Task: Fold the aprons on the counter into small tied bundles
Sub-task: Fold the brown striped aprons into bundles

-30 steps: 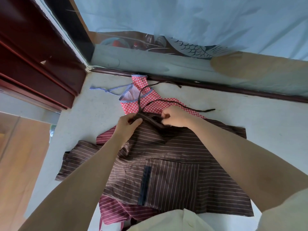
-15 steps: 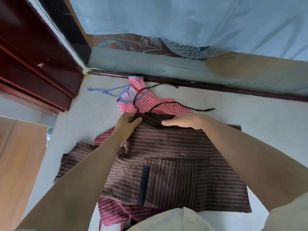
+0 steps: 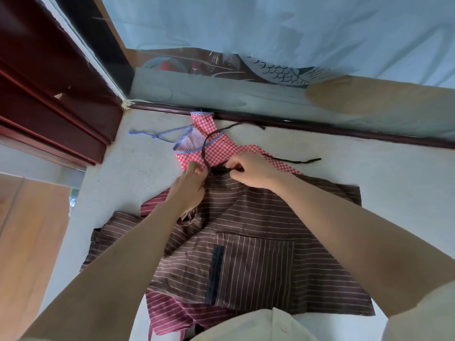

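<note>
A brown apron with thin white stripes (image 3: 258, 242) lies spread on the pale counter (image 3: 394, 173), its pocket facing up. Its dark neck strap (image 3: 209, 148) loops over a red-and-white checked apron (image 3: 221, 151) that lies beyond it. My left hand (image 3: 190, 183) pinches the brown apron's top edge at the left. My right hand (image 3: 248, 168) pinches the strap where it meets that edge. One strap end trails right (image 3: 305, 160). A maroon striped apron (image 3: 177, 313) lies under the brown one.
A dark red wooden frame (image 3: 54, 94) stands at the left. Glass with a pale blue sheet and a fish drawing (image 3: 278, 72) rises behind a dark sill (image 3: 344, 130). The counter drops off at the left to a brown floor (image 3: 29, 230). A blue-striped tie (image 3: 152, 135) of the checked apron trails left.
My right hand went from flat on the top edge to pinching the strap. The left hand moved slightly up along that edge.
</note>
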A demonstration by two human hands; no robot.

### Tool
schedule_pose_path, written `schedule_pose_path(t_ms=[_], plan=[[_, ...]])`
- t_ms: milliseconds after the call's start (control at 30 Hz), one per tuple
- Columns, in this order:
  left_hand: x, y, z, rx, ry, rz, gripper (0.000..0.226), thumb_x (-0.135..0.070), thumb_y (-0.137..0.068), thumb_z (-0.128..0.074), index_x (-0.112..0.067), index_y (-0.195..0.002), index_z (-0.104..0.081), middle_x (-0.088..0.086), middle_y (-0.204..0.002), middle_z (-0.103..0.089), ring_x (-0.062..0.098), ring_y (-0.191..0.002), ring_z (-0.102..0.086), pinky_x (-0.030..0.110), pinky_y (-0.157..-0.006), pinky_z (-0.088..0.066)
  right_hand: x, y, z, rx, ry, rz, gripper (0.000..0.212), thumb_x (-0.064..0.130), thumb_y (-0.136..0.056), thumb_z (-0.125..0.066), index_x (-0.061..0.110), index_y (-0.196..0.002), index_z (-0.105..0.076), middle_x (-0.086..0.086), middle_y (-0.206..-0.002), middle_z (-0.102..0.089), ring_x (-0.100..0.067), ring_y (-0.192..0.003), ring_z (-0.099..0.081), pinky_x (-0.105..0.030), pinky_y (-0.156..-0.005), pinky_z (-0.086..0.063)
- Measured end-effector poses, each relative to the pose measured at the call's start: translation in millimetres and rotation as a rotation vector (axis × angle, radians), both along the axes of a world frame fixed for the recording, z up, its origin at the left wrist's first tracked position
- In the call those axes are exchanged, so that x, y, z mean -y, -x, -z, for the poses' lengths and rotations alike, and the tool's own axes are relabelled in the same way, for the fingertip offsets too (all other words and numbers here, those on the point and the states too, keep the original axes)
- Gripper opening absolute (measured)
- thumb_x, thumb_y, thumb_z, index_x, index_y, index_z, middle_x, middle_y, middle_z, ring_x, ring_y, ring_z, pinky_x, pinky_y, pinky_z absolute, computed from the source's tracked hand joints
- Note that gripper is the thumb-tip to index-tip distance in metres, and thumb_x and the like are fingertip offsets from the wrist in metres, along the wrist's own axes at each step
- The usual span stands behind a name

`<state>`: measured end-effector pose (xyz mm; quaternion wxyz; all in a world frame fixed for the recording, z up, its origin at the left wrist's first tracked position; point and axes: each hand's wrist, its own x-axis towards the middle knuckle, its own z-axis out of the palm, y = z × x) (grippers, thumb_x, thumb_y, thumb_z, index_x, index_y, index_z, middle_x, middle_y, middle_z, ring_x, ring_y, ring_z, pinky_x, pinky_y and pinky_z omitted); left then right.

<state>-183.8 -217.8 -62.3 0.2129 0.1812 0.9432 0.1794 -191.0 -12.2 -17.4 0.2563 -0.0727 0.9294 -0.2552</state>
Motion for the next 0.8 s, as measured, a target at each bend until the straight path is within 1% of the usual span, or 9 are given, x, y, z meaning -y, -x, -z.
schedule_pose_path(t_ms=[67,133,233,300,467,533,600,700,800], plan=[[1,4,-1,0.024,-0.033,-0.028,0.034,-0.003,-0.093,-0.046,-0.007,-0.126,-0.049,0.012,-0.134,-0.038,0.02,-0.093,-0.05,0.021,-0.063,-0.036,16,0,1,0.003,0.015,-0.034,0.028,0.037,-0.093,-0.058,0.018,-0.109,-0.07,0.002,-0.111,-0.07,-0.014,-0.104,-0.062,-0.044,-0.111,-0.032],[2,9,-2,0.09,-0.091,-0.075,0.029,-0.004,-0.093,-0.046,-0.008,-0.122,-0.05,0.011,-0.125,-0.045,0.018,-0.09,-0.049,0.023,-0.067,-0.036,24,-1,4,0.006,0.026,-0.073,0.03,0.034,-0.092,-0.062,0.015,-0.114,-0.067,0.001,-0.112,-0.069,-0.017,-0.102,-0.063,-0.035,-0.099,-0.045],[8,12,-4,0.26,-0.283,-0.211,0.027,-0.019,-0.087,-0.053,-0.015,-0.113,-0.048,0.006,-0.114,-0.051,0.02,-0.093,-0.051,0.027,-0.074,-0.042,22,-4,10,-0.018,0.094,0.008,0.021,0.015,-0.091,-0.062,0.011,-0.111,-0.063,-0.003,-0.107,-0.066,-0.018,-0.095,-0.062,-0.03,-0.082,-0.052],[13,13,-7,0.342,-0.409,-0.275,0.041,-0.033,-0.074,-0.056,-0.019,-0.112,-0.047,0.005,-0.109,-0.052,0.021,-0.093,-0.054,0.033,-0.075,-0.05,20,-3,11,-0.014,0.157,0.081,0.011,0.009,-0.089,-0.06,0.012,-0.099,-0.063,-0.001,-0.094,-0.063,-0.015,-0.085,-0.059,-0.032,-0.077,-0.051],[15,14,-6,0.412,-0.49,-0.311,0.039,-0.032,-0.061,-0.067,-0.036,-0.091,-0.041,0.01,-0.103,-0.05,0.029,-0.088,-0.056,0.041,-0.071,-0.057,25,-2,7,0.061,0.244,0.093,0.006,0.014,-0.088,-0.061,0.019,-0.088,-0.063,0.007,-0.085,-0.061,-0.01,-0.078,-0.057,-0.026,-0.069,-0.047],[14,15,-5,0.361,-0.399,-0.228,0.045,-0.025,-0.063,-0.075,-0.03,-0.094,-0.042,0.006,-0.103,-0.047,0.021,-0.084,-0.051,0.033,-0.067,-0.05,29,-2,5,0.088,0.273,0.087,0.008,0.026,-0.089,-0.065,0.02,-0.093,-0.068,0.005,-0.085,-0.065,-0.012,-0.077,-0.059,-0.025,-0.067,-0.046],[14,15,1,0.225,-0.312,-0.181,0.046,-0.015,-0.071,-0.077,-0.02,-0.106,-0.048,0.005,-0.11,-0.046,0.019,-0.086,-0.052,0.03,-0.07,-0.047,29,-2,5,0.11,0.278,0.044,0.014,0.031,-0.09,-0.066,0.02,-0.095,-0.071,0.001,-0.083,-0.067,-0.014,-0.073,-0.059,-0.022,-0.062,-0.042],[14,13,0,0.013,-0.298,-0.309,0.049,-0.008,-0.079,-0.071,-0.019,-0.121,-0.049,0.0,-0.116,-0.045,0.016,-0.081,-0.054,0.028,-0.066,-0.049,20,-4,5,0.139,0.331,0.103,0.004,0.021,-0.089,-0.066,0.019,-0.091,-0.069,0.003,-0.083,-0.067,-0.01,-0.074,-0.061,-0.021,-0.066,-0.046],[16,4,-3,-0.168,-0.276,-0.324,0.03,-0.011,-0.083,-0.067,-0.014,-0.108,-0.051,-0.004,-0.1,-0.05,0.013,-0.072,-0.049,0.021,-0.058,-0.036,8,-8,4,0.206,0.378,0.246,0.006,0.01,-0.087,-0.063,0.005,-0.087,-0.065,-0.004,-0.072,-0.06,-0.008,-0.061,-0.055,-0.02,-0.057,-0.043]])
